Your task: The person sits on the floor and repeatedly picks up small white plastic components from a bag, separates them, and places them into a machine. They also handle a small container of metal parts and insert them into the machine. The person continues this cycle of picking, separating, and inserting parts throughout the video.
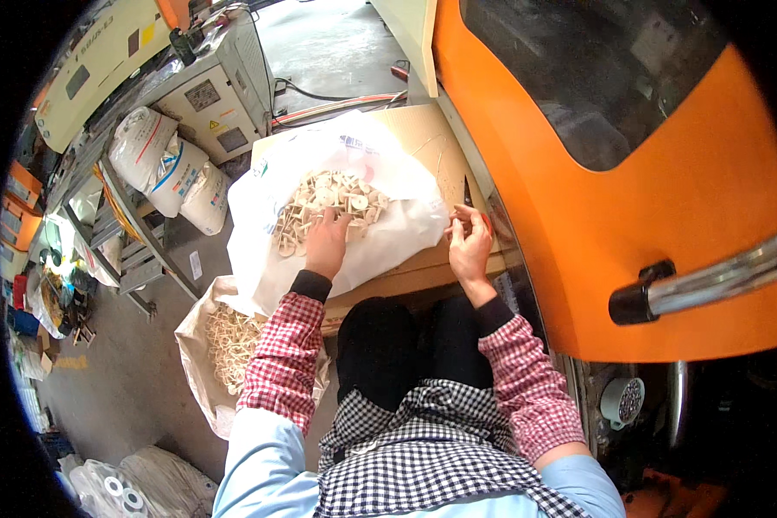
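Observation:
A large white plastic bag [380,242] lies open on a cardboard-covered work surface [423,129], filled with several small cream-coloured moulded plastic parts [328,203]. My left hand [326,244] reaches into the bag, palm down on the parts, fingers curled over them. My right hand [469,246] is at the bag's right edge, its fingers pinched on a small cream part beside something red. I sit with dark trousers under the surface's front edge.
A big orange machine door [665,198] with a metal handle [708,281] rises close on the right. A second open sack [220,345] of similar cream parts stands on the floor at my left. White sacks [168,168], a grey cabinet [220,95] and metal racks stand behind.

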Motion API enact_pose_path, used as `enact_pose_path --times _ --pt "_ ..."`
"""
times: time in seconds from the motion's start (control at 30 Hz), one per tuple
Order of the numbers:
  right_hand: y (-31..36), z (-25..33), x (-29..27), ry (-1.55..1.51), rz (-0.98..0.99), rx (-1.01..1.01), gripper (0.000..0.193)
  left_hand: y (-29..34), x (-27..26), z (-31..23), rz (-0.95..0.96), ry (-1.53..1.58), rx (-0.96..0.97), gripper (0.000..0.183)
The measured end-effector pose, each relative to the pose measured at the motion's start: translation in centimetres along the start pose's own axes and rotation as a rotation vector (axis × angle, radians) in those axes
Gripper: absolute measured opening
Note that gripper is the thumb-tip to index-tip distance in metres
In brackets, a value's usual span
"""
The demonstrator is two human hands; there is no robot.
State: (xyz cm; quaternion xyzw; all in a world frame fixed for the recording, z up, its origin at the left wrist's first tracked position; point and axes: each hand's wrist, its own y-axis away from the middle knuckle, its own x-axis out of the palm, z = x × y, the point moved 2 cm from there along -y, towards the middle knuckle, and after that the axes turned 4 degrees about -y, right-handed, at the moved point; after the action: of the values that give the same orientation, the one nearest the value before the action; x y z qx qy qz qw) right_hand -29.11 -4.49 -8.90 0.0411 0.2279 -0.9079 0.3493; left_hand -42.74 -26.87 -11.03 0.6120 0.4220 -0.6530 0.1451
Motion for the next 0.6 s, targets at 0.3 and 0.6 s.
enact_pose_path --times 0.3,0.6 --pt "-9.8 -10.0 4.1 0.292 0.051 0.271 0.02 1.2 -8.1 -0.7 -0.396 0.377 -0.29 0.013" --pt "-14.6 -11.4 7.3 0.532 0.215 0.368 0.023 7.5 -1.3 -4.8 -0.138 1.808 -1.134 0.021"
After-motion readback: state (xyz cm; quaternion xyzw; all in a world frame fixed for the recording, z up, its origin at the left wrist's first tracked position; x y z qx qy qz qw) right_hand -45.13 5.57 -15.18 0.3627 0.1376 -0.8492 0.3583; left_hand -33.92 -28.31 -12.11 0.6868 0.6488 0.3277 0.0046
